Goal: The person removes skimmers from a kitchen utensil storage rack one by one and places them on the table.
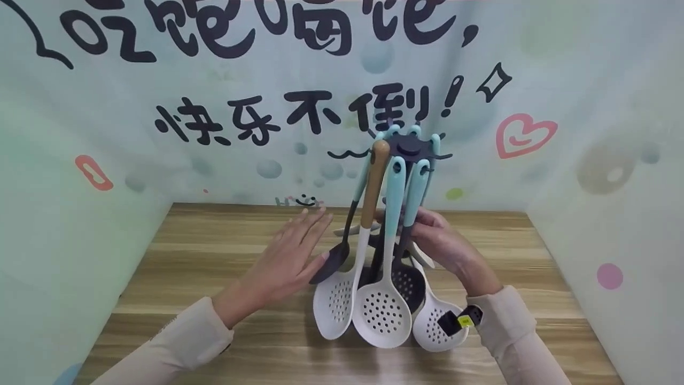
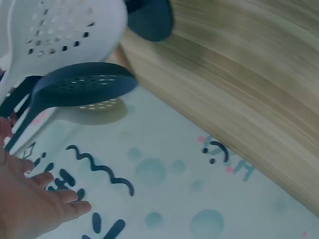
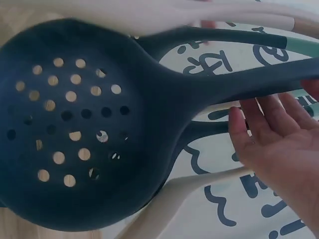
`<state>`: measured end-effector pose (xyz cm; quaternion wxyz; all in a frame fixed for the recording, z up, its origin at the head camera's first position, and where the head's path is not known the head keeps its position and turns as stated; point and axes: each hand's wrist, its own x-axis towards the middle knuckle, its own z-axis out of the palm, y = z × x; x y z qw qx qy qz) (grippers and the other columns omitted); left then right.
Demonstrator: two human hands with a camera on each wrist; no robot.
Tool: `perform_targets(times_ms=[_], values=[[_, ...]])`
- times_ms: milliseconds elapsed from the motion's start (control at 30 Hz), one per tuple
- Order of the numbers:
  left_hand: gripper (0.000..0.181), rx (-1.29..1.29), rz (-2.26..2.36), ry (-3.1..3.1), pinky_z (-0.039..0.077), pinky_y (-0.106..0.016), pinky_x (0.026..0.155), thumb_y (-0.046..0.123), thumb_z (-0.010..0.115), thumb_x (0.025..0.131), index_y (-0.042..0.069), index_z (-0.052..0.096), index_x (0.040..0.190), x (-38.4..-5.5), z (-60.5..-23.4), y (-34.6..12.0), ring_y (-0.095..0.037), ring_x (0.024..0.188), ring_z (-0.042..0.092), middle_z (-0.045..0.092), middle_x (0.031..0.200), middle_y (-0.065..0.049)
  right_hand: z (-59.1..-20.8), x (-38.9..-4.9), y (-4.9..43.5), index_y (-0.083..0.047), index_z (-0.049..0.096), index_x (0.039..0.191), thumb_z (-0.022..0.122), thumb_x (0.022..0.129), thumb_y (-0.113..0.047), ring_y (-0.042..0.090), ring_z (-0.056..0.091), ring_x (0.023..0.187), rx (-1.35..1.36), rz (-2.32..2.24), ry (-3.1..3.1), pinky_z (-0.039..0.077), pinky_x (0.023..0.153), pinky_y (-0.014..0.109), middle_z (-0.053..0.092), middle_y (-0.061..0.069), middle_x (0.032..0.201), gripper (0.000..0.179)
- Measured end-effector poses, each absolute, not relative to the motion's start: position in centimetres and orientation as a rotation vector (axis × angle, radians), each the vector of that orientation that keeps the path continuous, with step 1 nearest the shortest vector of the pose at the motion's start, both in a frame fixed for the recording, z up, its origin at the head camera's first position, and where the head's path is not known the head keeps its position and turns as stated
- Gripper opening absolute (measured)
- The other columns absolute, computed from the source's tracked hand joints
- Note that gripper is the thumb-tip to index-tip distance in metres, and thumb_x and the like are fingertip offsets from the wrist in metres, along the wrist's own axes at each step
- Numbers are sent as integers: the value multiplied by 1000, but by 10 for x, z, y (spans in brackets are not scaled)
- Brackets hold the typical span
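A dark-topped utensil rack (image 1: pixel 409 147) stands on the table, hung with kitchen tools. At its front hang a white skimmer with turquoise handle (image 1: pixel 383 315) and a white slotted turner with brown handle (image 1: pixel 334 307). My left hand (image 1: pixel 286 262) lies at the left with fingers extended, its thumb by a dark ladle (image 1: pixel 334 262); contact is unclear. On the right, my right hand (image 1: pixel 446 243) reaches in behind a dark skimmer (image 3: pixel 75 124) with turquoise handle. In the right wrist view its fingers (image 3: pixel 271 117) are extended beside the handle, partly hidden by it.
Another white skimmer (image 1: pixel 435 326) hangs low at the right, below my right wrist. The wooden table (image 1: pixel 214 235) meets a printed backdrop (image 1: pixel 240 171) close behind the rack. Side walls (image 1: pixel 614 214) enclose both sides.
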<state>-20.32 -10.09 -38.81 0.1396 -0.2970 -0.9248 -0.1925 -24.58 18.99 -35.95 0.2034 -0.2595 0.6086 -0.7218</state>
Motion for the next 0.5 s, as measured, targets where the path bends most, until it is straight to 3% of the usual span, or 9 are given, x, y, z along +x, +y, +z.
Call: perform_targets(times_ms=[133, 267, 400, 500], values=[[53, -822, -833, -2465, 25, -44, 112, 22, 47, 95, 10, 31, 144, -191, -372, -88, -23, 138, 27, 32, 148, -6, -361, -247, 185, -14, 49, 129, 42, 92, 2, 17, 50, 122, -776, -1987, 1637, 36, 103, 30, 58, 0, 127, 41], [48, -845, -1083, -2282, 31, -37, 109, 14, 51, 93, 9, 38, 139, -176, -358, -70, -16, 132, 34, 39, 138, -4, -364, -248, 178, -17, 48, 123, 44, 90, 3, 15, 53, 118, -775, -1999, 1606, 40, 98, 30, 59, -1, 121, 38], [47, -878, -1249, -2174, 42, -32, 99, 10, 53, 91, 10, 40, 137, -162, -349, -53, -11, 122, 42, 41, 132, -3, -369, -250, 169, -16, 46, 131, 48, 90, 0, 16, 57, 113, -746, -2014, 1674, 40, 99, 33, 63, -2, 114, 44], [48, -883, -1325, -2131, 44, -31, 94, 9, 54, 90, 12, 40, 136, -155, -346, -42, -10, 118, 43, 41, 131, -1, -373, -252, 161, -14, 54, 123, 51, 89, -1, 14, 60, 103, -666, -2068, 1719, 42, 96, 31, 66, -3, 103, 37]])
